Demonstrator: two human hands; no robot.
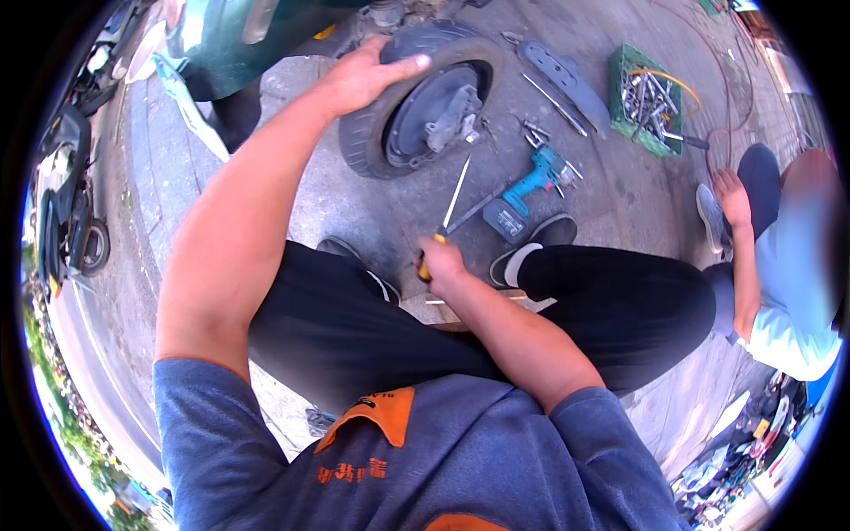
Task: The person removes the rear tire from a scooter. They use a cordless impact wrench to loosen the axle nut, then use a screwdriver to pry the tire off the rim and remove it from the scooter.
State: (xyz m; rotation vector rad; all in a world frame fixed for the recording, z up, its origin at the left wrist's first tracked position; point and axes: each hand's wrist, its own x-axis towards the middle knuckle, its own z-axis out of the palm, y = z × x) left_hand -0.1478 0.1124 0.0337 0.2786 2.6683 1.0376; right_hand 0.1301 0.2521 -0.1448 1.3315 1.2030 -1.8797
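Note:
A scooter wheel with a black tyre (361, 146) and a grey hub (434, 111) stands on the ground in front of me. My left hand (367, 80) rests on the top of the tyre, thumb and fingers spread apart. In my right hand (440, 264) is a screwdriver (456, 195) with a yellow handle, its thin shaft pointing up toward the hub; the tip stops short of it. Just right of the screwdriver lies a teal cordless impact wrench (538, 181) with a dark battery. A second thin dark rod runs beside the screwdriver's shaft toward that tool.
A green crate (644, 106) full of sockets and metal tools stands at the right. Near it lie a long grey cover (567, 84) and a thin metal rod (553, 103). Another person (770, 257) crouches at the right. A dark green vehicle body (230, 44) overhangs at the upper left.

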